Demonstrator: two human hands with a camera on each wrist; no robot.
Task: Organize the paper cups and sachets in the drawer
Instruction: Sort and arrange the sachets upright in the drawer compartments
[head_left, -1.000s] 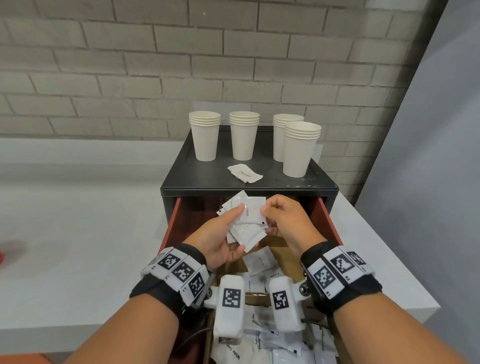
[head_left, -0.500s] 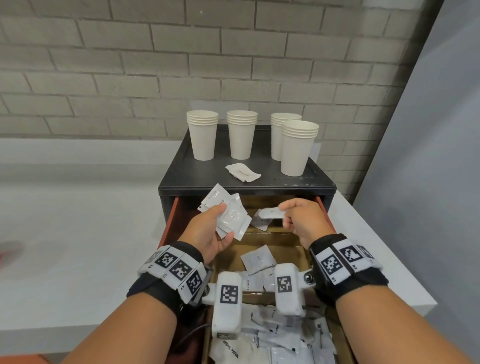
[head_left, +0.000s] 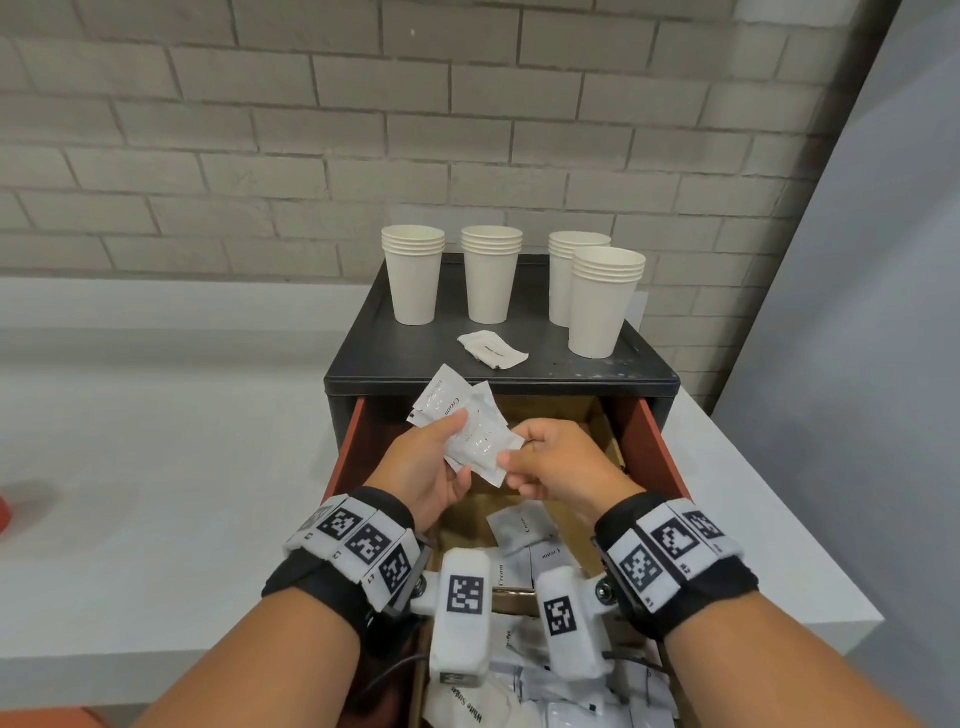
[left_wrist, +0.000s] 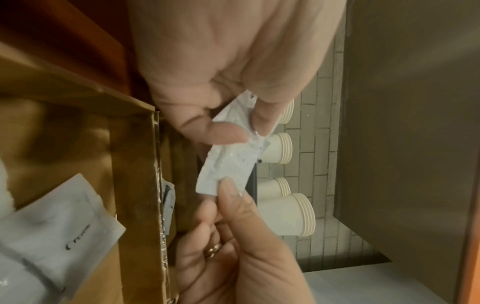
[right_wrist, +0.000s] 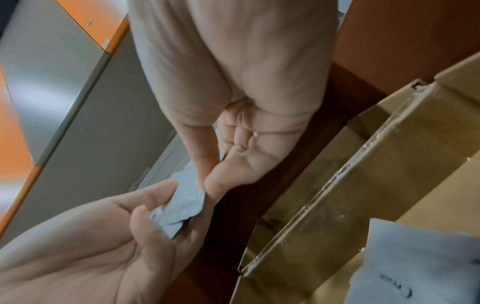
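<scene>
My left hand (head_left: 453, 441) grips a fanned bundle of white cream sachets (head_left: 470, 431) above the open drawer (head_left: 655, 447). The right hand (head_left: 514, 451) pinches the lower right corner of the front sachet between thumb and forefinger. In the left wrist view the bundle (left_wrist: 228, 164) is held by the left hand (left_wrist: 233, 131) from above and by the right hand (left_wrist: 230, 197) from below. The right wrist view shows the right hand (right_wrist: 207, 182) pinching the sachets (right_wrist: 184, 203). Several stacks of paper cups (head_left: 414, 275) stand on the black cabinet top (head_left: 597, 371).
One loose sachet (head_left: 493, 351) lies on the cabinet top in front of the cups. Cardboard dividers (left_wrist: 155, 185) split the drawer; more sachets lie in the middle compartment (head_left: 519, 527) and the front one (head_left: 519, 696). A white counter (head_left: 156, 467) surrounds the cabinet.
Half a second ago the right hand held one sachet apart, over the back of the drawer. It has come back to the left and now pinches the bundle's edge.
</scene>
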